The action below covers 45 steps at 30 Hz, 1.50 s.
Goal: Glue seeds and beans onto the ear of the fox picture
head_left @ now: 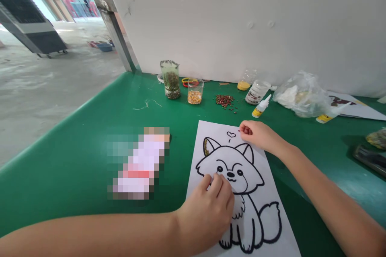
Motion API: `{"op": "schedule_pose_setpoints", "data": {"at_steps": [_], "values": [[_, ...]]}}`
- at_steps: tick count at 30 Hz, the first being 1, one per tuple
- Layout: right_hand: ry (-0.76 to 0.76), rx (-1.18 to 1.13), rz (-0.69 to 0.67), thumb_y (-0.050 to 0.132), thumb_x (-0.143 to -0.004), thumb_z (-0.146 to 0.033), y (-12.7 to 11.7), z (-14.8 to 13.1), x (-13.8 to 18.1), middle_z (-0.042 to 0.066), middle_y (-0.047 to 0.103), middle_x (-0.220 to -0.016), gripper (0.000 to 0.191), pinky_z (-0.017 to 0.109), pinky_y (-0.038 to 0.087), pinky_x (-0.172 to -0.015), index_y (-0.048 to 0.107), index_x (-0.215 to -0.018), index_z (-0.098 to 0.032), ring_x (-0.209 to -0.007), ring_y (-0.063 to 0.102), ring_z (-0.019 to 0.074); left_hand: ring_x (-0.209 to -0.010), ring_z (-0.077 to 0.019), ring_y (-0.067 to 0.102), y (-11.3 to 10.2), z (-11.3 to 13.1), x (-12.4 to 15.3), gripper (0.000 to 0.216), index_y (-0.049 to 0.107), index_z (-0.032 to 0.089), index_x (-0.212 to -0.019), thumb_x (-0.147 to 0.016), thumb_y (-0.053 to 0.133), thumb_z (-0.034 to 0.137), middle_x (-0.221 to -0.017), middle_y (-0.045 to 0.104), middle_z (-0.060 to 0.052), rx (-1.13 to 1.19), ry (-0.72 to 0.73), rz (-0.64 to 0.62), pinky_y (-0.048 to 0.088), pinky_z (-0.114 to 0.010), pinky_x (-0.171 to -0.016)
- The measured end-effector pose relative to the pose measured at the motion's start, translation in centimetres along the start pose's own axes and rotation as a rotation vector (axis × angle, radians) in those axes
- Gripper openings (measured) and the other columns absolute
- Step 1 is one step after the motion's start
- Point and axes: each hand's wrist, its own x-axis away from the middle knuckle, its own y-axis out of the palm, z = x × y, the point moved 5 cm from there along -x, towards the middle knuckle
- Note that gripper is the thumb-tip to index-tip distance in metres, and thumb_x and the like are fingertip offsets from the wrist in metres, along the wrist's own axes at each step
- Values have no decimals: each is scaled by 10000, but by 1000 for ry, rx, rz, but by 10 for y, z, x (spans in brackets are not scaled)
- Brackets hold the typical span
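Observation:
A white sheet of paper (276, 192) with a black-outlined fox drawing lies in front of me. Small brownish bits line the left edge of the fox's left ear (206, 147). Over the fox's face and chest, my left hand (209, 204) is closed with fingers curled down; whatever its fingertips may pinch is hidden. My right hand (251, 133) is at the top right edge of the sheet, fingers curled together. A tiny dark speck shows beside its fingertips, and I cannot tell what it holds.
Along the wall stand a green cup of small grains (171, 82), a cup of corn kernels (194, 95), a pile of reddish-brown seeds (224, 100), a tipped jar (256, 92), glue bottles (261, 107) and a plastic bag (303, 94). A pixelated phone-like object (141, 164) lies left.

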Motion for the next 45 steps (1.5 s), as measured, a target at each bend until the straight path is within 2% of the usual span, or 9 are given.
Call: {"op": "schedule_pose_setpoints", "data": {"at_steps": [6, 12, 16, 22, 30, 37, 41, 45], "values": [[-186, 128, 68, 449, -726, -135, 1, -25, 7, 2, 492, -708, 98, 251, 330, -582, 402, -683, -209, -685, 464, 149, -966, -276, 543, 2, -1, 0, 314, 593, 58, -1042, -865, 388, 218, -1082, 586, -163, 2, -3, 14, 424, -374, -792], [-101, 32, 105, 464, -718, -130, 4, -22, 6, 11, 529, -748, 71, 249, 351, -594, 474, -713, -199, -695, 488, 145, -951, -263, 544, 0, 0, 1, 322, 594, 58, -1058, -865, 384, 207, -1081, 587, -154, -6, -3, 31, 421, -361, -788], [-101, -103, 127, 477, -732, -150, 5, -16, 3, 10, 546, -771, 77, 247, 369, -597, 538, -744, -195, -669, 494, 131, -954, -263, 543, 0, -1, 0, 326, 592, 57, -1059, -868, 375, 208, -1084, 585, -156, -11, -4, 21, 421, -361, -792], [-83, -267, 129, 526, -796, -300, 5, 2, -6, 13, 596, -785, 139, 264, 393, -595, 628, -787, -206, -640, 505, 134, -960, -270, 541, 1, -1, 0, 323, 593, 58, -1044, -863, 378, 216, -1086, 584, -157, -1, -4, 24, 424, -367, -796], [-86, -189, 125, 529, -820, -342, 4, 11, -9, 18, 542, -777, 170, 272, 381, -586, 586, -753, -196, -643, 484, 138, -960, -266, 541, 2, 0, 1, 316, 586, 58, -1049, -868, 376, 210, -1086, 583, -155, -10, -13, 37, 421, -366, -805], [-123, -90, 137, 476, -853, -295, 5, 8, -6, 23, 522, -812, 139, 274, 403, -628, 517, -763, -198, -720, 505, 151, -969, -272, 542, 2, 1, 1, 316, 586, 54, -1053, -859, 381, 197, -1087, 584, -155, -2, -3, 30, 425, -371, -803], [-173, -48, 180, 474, -854, -250, 2, -7, -1, 30, 532, -837, 102, 284, 411, -664, 498, -768, -200, -776, 514, 166, -972, -270, 544, 2, 0, 0, 320, 589, 58, -1056, -867, 379, 209, -1092, 586, -154, -11, -6, 29, 427, -367, -802], [-312, -52, 184, 483, -852, -193, 3, -49, 12, 28, 546, -843, 74, 298, 417, -737, 488, -779, -201, -840, 511, 173, -967, -270, 546, 2, 0, -1, 323, 591, 62, -1053, -866, 382, 223, -1090, 587, -156, -6, -6, 31, 426, -369, -798]]}}
